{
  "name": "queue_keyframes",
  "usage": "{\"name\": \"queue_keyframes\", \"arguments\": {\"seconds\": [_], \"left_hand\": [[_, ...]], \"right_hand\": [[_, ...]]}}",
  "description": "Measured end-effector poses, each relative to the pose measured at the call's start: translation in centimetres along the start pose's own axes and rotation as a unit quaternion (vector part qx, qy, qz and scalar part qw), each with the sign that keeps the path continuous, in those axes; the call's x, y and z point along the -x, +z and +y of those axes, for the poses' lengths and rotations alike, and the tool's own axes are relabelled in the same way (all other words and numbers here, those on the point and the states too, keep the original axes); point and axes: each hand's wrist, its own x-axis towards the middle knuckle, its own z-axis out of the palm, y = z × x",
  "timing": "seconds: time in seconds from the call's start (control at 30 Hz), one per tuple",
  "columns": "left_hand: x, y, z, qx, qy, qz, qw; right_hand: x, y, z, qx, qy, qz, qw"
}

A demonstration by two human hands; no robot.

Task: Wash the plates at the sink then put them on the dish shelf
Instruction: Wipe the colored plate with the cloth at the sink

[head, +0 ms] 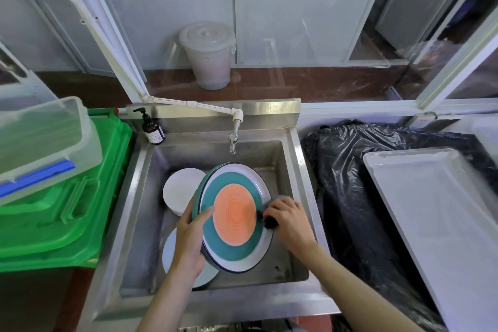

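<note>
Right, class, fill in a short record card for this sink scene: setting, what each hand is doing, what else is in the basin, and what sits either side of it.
setting: steel sink under a tap
left hand: grips the left rim of the orange-and-teal plate, tilted above the basin
right hand: holds a dark scrubber against the plate's right edge
in basin: white plates
left of sink: soap bottle, green bin
right of sink: black bag, white tray

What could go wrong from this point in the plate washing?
The left hand grips the tilted colourful plate by one edge only; if wet, it may slip onto the white plates below and chip. The right hand scrubbing with the dark sponge pushes against that edge grip.
</note>
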Motion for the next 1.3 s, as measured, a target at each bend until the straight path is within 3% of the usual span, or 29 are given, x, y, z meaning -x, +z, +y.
{"name": "queue_keyframes", "arguments": {"seconds": [0.2, 0.4, 0.5, 0.73, 0.87, 1.0, 1.13, 1.3], "left_hand": [[0.2, 0.7, -0.2, 0.045, -0.009, 0.026, 0.999], [-0.1, 0.7, 0.3, 0.033, 0.011, 0.05, 0.998], [0.1, 0.6, 0.1, 0.032, 0.008, 0.05, 0.998], [0.4, 1.2, 0.0, 0.021, 0.003, 0.036, 0.999], [0.3, 1.2, 0.8, 0.025, 0.016, 0.028, 0.999], [-0.1, 0.9, 1.4, 0.004, 0.037, 0.023, 0.999], [0.4, 1.1, 1.3, 0.008, 0.019, 0.011, 1.0], [1.4, 1.9, 1.0, 0.002, 0.005, -0.036, 0.999]], "right_hand": [[-0.3, 0.1, -1.8, -0.029, 0.138, 0.035, 0.989], [3.3, 0.5, -4.9, -0.097, 0.113, -0.044, 0.988], [1.6, -0.4, -4.6, -0.104, 0.149, -0.052, 0.982], [-4.7, -1.7, -4.2, -0.193, 0.293, 0.053, 0.935], [-3.7, -0.7, -5.5, -0.234, 0.297, 0.083, 0.922], [-0.5, 0.5, -6.0, -0.286, 0.305, 0.062, 0.906], [-1.8, 0.4, -6.0, -0.196, 0.304, 0.103, 0.927], [-5.8, -1.7, -7.4, -0.21, 0.214, 0.171, 0.938]]}}
